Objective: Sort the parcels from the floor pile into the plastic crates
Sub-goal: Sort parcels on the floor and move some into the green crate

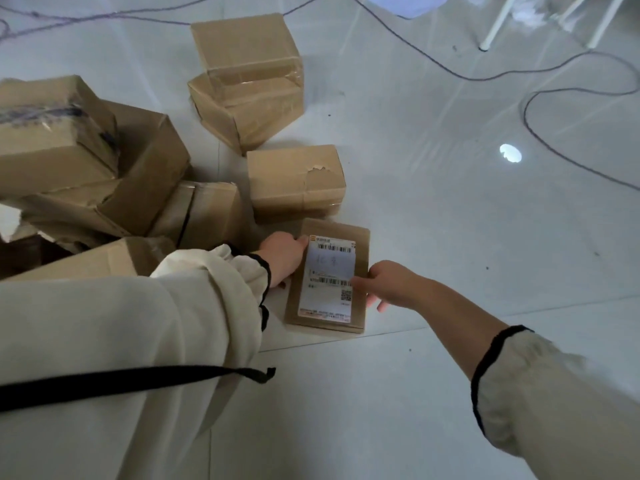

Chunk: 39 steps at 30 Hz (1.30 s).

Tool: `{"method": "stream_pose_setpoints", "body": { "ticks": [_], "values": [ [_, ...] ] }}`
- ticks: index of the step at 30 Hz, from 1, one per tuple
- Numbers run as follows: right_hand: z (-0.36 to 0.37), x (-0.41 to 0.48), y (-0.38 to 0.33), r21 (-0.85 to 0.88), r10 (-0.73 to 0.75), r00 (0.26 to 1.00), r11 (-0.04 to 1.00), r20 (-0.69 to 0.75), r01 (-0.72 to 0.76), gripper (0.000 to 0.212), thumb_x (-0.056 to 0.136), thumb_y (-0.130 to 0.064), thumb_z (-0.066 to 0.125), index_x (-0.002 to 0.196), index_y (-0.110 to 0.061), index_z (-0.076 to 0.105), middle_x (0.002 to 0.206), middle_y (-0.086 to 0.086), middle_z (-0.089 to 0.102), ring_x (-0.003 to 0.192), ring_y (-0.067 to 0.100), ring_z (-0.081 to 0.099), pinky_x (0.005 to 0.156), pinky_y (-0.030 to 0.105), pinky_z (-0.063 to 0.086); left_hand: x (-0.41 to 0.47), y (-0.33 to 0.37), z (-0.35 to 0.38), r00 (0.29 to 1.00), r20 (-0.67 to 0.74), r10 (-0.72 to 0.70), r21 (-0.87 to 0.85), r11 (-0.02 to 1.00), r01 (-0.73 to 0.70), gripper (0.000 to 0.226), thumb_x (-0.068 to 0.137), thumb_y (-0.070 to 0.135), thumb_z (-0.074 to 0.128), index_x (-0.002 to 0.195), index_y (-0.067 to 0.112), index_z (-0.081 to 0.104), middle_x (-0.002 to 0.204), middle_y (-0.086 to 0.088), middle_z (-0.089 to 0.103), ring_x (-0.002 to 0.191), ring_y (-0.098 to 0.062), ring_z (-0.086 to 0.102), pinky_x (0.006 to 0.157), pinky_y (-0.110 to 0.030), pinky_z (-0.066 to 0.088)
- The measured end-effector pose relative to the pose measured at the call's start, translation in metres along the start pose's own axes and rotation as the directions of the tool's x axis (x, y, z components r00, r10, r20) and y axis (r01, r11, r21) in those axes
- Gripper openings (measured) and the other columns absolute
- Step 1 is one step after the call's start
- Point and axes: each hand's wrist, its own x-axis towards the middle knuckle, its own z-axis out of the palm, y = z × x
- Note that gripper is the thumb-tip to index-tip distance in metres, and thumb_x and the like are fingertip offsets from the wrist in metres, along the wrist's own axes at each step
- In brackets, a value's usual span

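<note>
A small brown parcel [360, 251] with a white shipping label facing up lies on the pale floor in the middle of the view. My left hand [282, 256] grips its left edge, thumb on top near the label. My right hand [388, 282] holds its right edge, thumb on the label and fingers curled under the side. A pile of brown cardboard parcels [138, 181] lies to the left. One small box [294, 181] sits just behind the held parcel. No crate is in view.
Two stacked taped boxes [246, 81] stand further back. Dark cables [554, 133] loop across the floor at the right and along the top. White furniture legs [495, 26] stand at the top right. Open floor lies to the right and in front.
</note>
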Motion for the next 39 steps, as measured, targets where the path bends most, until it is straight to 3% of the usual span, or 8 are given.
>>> {"method": "stream_pose_setpoints", "body": {
  "ticks": [6, 9, 12, 17, 27, 33, 35, 39],
  "values": [
    [-0.007, -0.003, -0.002, -0.002, 0.060, 0.997, 0.998, 0.042, -0.060, 0.050, 0.094, -0.051, 0.045, 0.117, -0.008, 0.057, 0.111, 0.001, 0.068, 0.092, 0.022, 0.067, 0.075, 0.033, 0.049, 0.001, -0.004, -0.002, 0.999, 0.034, -0.021, -0.013, 1.000, 0.021, 0.052, 0.099, 0.049, 0.034, 0.122, 0.007, 0.054, 0.105, -0.016, 0.064, 0.085, -0.033, 0.063, 0.069, -0.041, 0.056],
    [-0.013, 0.000, 0.001, 0.258, 0.099, 0.994, 0.960, 0.040, -0.106, 0.056, 0.094, -0.050, 0.046, 0.134, -0.011, 0.044, 0.130, 0.004, 0.055, 0.109, 0.025, 0.059, 0.088, 0.040, 0.049, 0.001, -0.008, -0.003, 0.993, 0.102, -0.054, -0.084, 0.995, 0.062, 0.056, 0.098, 0.052, 0.032, 0.128, 0.008, 0.050, 0.109, -0.017, 0.063, 0.088, -0.034, 0.062, 0.071, -0.041, 0.054],
    [-0.009, 0.004, 0.006, 0.413, 0.103, 0.994, 0.904, 0.046, -0.113, 0.060, 0.095, -0.045, 0.048, 0.144, -0.015, 0.034, 0.137, 0.008, 0.050, 0.110, 0.026, 0.056, 0.086, 0.040, 0.051, -0.001, -0.010, -0.005, 0.976, 0.199, -0.089, -0.102, 0.989, 0.111, 0.060, 0.097, 0.054, 0.033, 0.134, 0.008, 0.046, 0.114, -0.020, 0.061, 0.095, -0.039, 0.060, 0.077, -0.047, 0.050],
    [-0.004, 0.007, 0.006, 0.434, 0.067, 0.997, 0.897, 0.048, -0.081, 0.053, 0.097, -0.038, 0.046, 0.143, -0.013, 0.036, 0.130, 0.010, 0.056, 0.100, 0.025, 0.064, 0.072, 0.035, 0.054, 0.000, -0.008, -0.011, 0.970, 0.227, -0.086, -0.076, 0.992, 0.105, 0.057, 0.098, 0.051, 0.036, 0.134, 0.007, 0.046, 0.100, -0.015, 0.062, 0.087, -0.034, 0.059, 0.082, -0.051, 0.048],
    [0.001, 0.008, 0.006, 0.481, 0.075, 0.997, 0.874, 0.012, -0.071, 0.048, 0.098, -0.036, 0.045, 0.141, -0.013, 0.040, 0.127, 0.009, 0.058, 0.085, 0.019, 0.065, 0.076, 0.034, 0.054, 0.005, -0.012, -0.010, 0.974, 0.216, -0.062, -0.094, 0.992, 0.084, 0.055, 0.098, 0.052, 0.037, 0.127, 0.007, 0.050, 0.094, -0.013, 0.062, 0.080, -0.032, 0.059, 0.082, -0.051, 0.050],
    [0.003, 0.007, 0.002, 0.652, 0.116, 0.990, 0.745, 0.082, -0.141, 0.037, 0.098, -0.025, 0.049, 0.129, -0.006, 0.050, 0.121, 0.016, 0.061, 0.099, 0.036, 0.064, 0.088, 0.050, 0.053, 0.007, -0.012, -0.011, 0.967, 0.245, -0.071, -0.149, 0.983, 0.110, 0.055, 0.097, 0.050, 0.041, 0.120, 0.002, 0.057, 0.092, -0.016, 0.063, 0.087, -0.036, 0.062, 0.083, -0.048, 0.053],
    [-0.002, -0.004, -0.005, 0.683, 0.126, 0.985, 0.710, 0.115, -0.170, 0.031, 0.099, -0.022, 0.048, 0.123, -0.004, 0.053, 0.114, 0.015, 0.062, 0.095, 0.035, 0.065, 0.080, 0.048, 0.055, 0.000, -0.008, -0.015, 0.966, 0.245, -0.082, -0.167, 0.978, 0.125, 0.056, 0.097, 0.048, 0.042, 0.118, -0.001, 0.059, 0.091, -0.017, 0.063, 0.087, -0.036, 0.062, 0.084, -0.048, 0.054],
    [-0.033, -0.046, -0.031, 0.703, 0.114, 0.991, 0.698, 0.074, -0.133, 0.022, 0.099, -0.019, 0.047, 0.116, -0.006, 0.054, 0.103, 0.009, 0.060, 0.075, 0.025, 0.062, 0.058, 0.035, 0.052, -0.040, 0.027, -0.038, 0.967, 0.230, -0.109, -0.208, 0.965, 0.158, 0.049, 0.097, 0.045, 0.045, 0.115, 0.001, 0.057, 0.099, -0.016, 0.063, 0.086, -0.032, 0.062, 0.066, -0.040, 0.052]
  ]
}}
